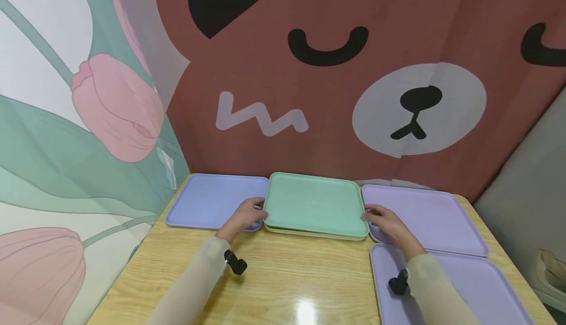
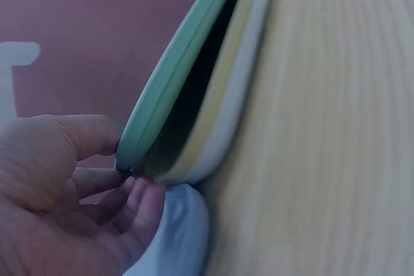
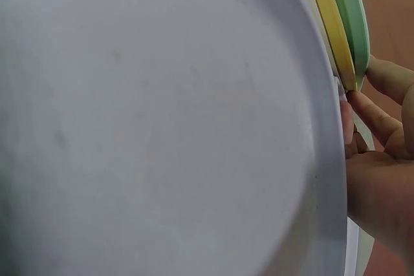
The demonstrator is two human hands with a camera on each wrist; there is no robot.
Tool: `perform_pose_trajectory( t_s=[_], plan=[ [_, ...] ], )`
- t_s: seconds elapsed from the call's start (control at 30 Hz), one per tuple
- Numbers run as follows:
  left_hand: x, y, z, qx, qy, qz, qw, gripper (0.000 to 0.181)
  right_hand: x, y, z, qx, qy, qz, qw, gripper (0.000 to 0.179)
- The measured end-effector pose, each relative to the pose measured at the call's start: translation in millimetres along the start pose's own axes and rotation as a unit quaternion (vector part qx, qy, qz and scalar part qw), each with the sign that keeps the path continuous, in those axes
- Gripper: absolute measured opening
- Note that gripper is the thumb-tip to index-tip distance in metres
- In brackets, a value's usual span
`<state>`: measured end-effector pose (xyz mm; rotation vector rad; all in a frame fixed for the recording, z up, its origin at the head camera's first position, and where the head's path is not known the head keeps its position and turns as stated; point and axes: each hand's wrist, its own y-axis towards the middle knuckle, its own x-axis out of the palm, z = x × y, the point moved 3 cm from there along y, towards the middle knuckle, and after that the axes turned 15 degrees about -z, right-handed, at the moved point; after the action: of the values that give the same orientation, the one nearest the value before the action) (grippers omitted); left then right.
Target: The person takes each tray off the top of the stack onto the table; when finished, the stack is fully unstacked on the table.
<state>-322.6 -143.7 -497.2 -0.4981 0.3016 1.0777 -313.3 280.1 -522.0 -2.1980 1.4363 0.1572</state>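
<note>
A green rectangular tray (image 1: 316, 204) tops a stack at the back of the table. Its left edge is pinched by my left hand (image 1: 243, 217), thumb above and fingers below. At the opposite edge, my right hand (image 1: 392, 226) grips the green tray between thumb and fingers. In the left wrist view a dark gap separates the green tray from a yellow tray (image 2: 223, 85) and a pale tray (image 2: 238, 105) under it. The yellow rim (image 3: 333, 24) lies close against the green one at the right hand's fingertips.
A blue tray (image 1: 216, 195) lies left of the stack. Two purple trays are on the right: a far one (image 1: 420, 217) and a near one (image 1: 473, 285) beneath my right forearm. Wood-grain tabletop (image 1: 300, 271) spreads in front; a bear-patterned curtain (image 1: 327, 148) hangs behind.
</note>
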Motion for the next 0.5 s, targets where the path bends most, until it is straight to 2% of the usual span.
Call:
perform_pose_trajectory(
  t_s=[0.17,0.27,0.5],
  plan=[
    [-3.7,0.8,3.5,0.013,-0.082,-0.002,0.9965,0.058,0.6,-0.9,0.1,-0.001,0.006,0.002,1.0000,0.064],
    [-6.0,0.9,3.2,0.013,-0.135,-0.009,0.9908,0.059,0.2,-1.0,0.2,-0.001,0.004,0.002,1.0000,0.063],
    [-10.8,-0.1,-3.7,0.006,-0.221,-0.015,0.9751,0.062,-1.3,0.6,2.7,0.008,-0.013,0.004,0.9999,0.064]
  ],
)
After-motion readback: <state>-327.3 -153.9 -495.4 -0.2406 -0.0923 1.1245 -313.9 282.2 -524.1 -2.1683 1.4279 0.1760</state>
